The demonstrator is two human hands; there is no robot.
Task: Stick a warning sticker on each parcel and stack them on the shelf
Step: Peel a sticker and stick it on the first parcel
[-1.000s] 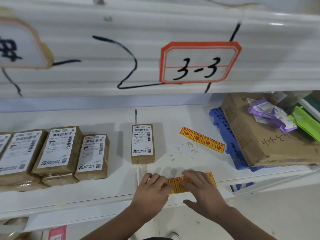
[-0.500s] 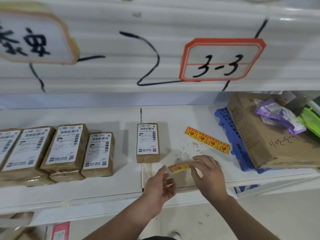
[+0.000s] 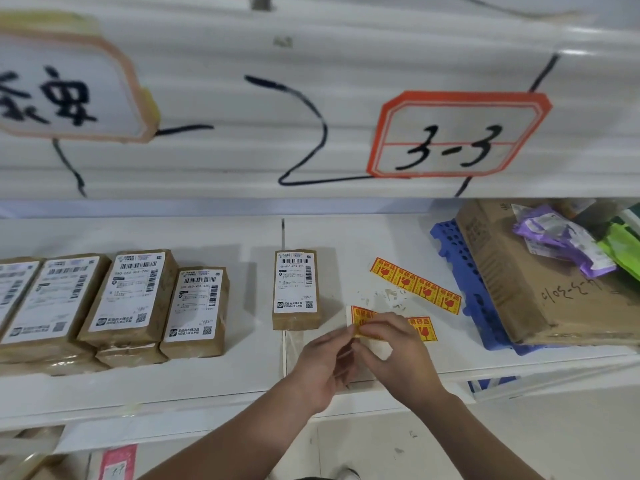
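A small brown parcel (image 3: 296, 289) with a white label lies alone on the white shelf (image 3: 242, 375). Just right of it, both hands hold a strip of yellow-and-red warning stickers (image 3: 420, 327) above the shelf. My left hand (image 3: 325, 362) pinches its left end, where the white backing shows. My right hand (image 3: 394, 351) grips the strip from above and hides its middle. A second sticker strip (image 3: 415, 285) lies flat further back. Several labelled parcels (image 3: 131, 296) sit in stacks at the left.
A cardboard box (image 3: 519, 282) rests on a blue plastic crate (image 3: 464, 271) at the right, with purple and green bags (image 3: 561, 240) on top. Paper scraps (image 3: 384, 296) lie between the strips. An upper shelf edge bears a "3-3" tag (image 3: 457, 136).
The sticker strip has been lifted off the shelf front. Both hands have come together on its left end, and the backing now shows bent away. The camera has shifted left.
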